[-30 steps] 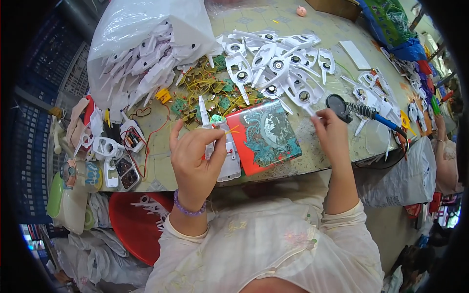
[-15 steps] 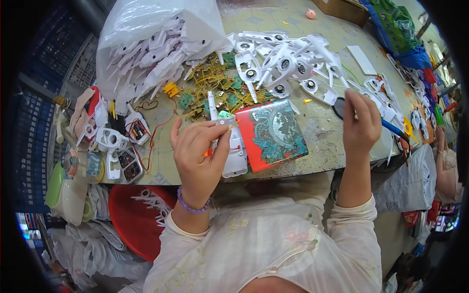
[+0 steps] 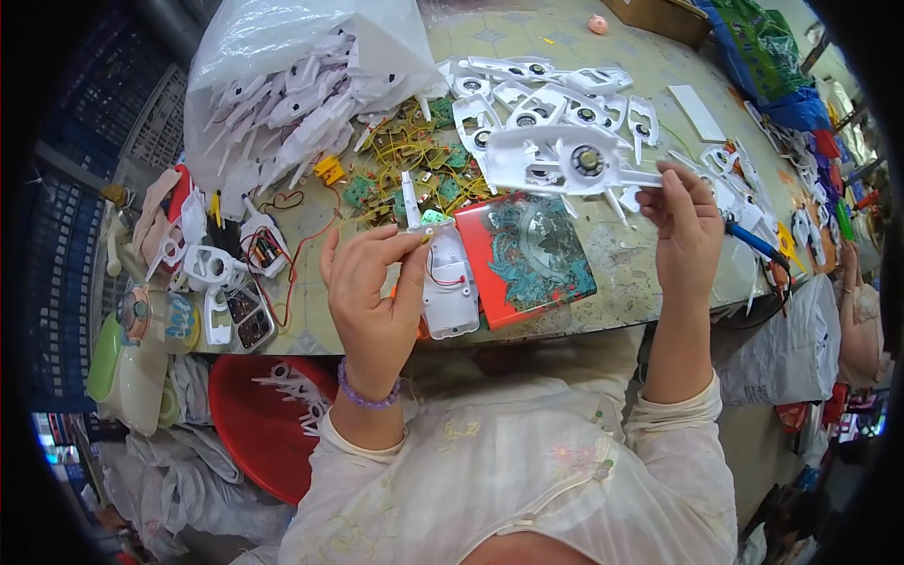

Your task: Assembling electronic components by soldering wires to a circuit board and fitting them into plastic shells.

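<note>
1. Left hand (image 3: 372,282): raised over the near edge of the worktop (image 3: 650,273), fingers closed on a white plastic shell half (image 3: 448,287). A red wire runs inside the shell; its thin upper stem rises past the fingertips. The thumb side of the grip is hidden behind the palm.
2. Right hand (image 3: 686,226): lifted off the worktop, fingertips pinched on the end of a long white housing piece (image 3: 563,162) with a round metal part in its middle. The piece stretches from this hand toward the left hand, clear of the surface. Which fingers carry it is hard to make out.
3. Red patterned tin (image 3: 529,254): lies flat on the worktop between the two hands, just beside the shell half, whose lower end covers its left corner.
4. Tangle of green circuit boards with yellow wires (image 3: 405,169): beyond the left hand; single boards cannot be told apart.
5. Clear plastic bag of white parts (image 3: 301,85): farther off, above and left of the left hand; its top is cut off by the picture edge.
6. Row of white housings (image 3: 537,94): beyond the held piece, partly hidden behind it.
7. Blue-handled tool (image 3: 753,240): just right of the right hand; its tip is hidden by the hand.
8. Red basin (image 3: 259,424): below the left hand, under the worktop edge, half covered by the sleeve.
</note>
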### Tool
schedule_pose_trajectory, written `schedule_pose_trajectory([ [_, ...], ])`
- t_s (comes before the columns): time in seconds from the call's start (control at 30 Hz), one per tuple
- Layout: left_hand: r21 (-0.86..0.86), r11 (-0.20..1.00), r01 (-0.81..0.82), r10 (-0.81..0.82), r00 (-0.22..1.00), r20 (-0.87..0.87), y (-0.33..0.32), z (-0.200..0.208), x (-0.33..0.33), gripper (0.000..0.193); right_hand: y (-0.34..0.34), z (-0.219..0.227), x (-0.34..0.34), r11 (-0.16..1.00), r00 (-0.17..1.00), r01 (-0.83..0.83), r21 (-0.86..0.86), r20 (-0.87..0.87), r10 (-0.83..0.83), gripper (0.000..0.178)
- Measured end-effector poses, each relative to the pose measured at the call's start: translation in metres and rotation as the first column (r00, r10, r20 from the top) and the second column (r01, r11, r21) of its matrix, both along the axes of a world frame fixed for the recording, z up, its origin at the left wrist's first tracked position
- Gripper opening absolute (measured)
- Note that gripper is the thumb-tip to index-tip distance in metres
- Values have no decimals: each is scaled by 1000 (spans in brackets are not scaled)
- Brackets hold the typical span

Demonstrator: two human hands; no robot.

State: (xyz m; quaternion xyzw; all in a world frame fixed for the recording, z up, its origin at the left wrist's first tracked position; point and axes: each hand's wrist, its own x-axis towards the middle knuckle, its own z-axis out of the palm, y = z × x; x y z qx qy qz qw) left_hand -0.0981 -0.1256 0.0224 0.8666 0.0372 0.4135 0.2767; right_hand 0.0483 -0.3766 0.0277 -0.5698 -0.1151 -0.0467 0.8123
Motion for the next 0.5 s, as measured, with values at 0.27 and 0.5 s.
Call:
schedule_pose_trajectory([
  [0.27, -23, 998, 51, -51, 998, 23, -3, 1, -4, 11, 20, 1, 22, 958, 962, -260, -125, -124, 245, 24],
  [0.5, 15, 997, 78, -77, 997, -31, -6, -1, -3, 10, 60, 14, 43, 697, 898, -375, -611, -53, 436, 27],
])
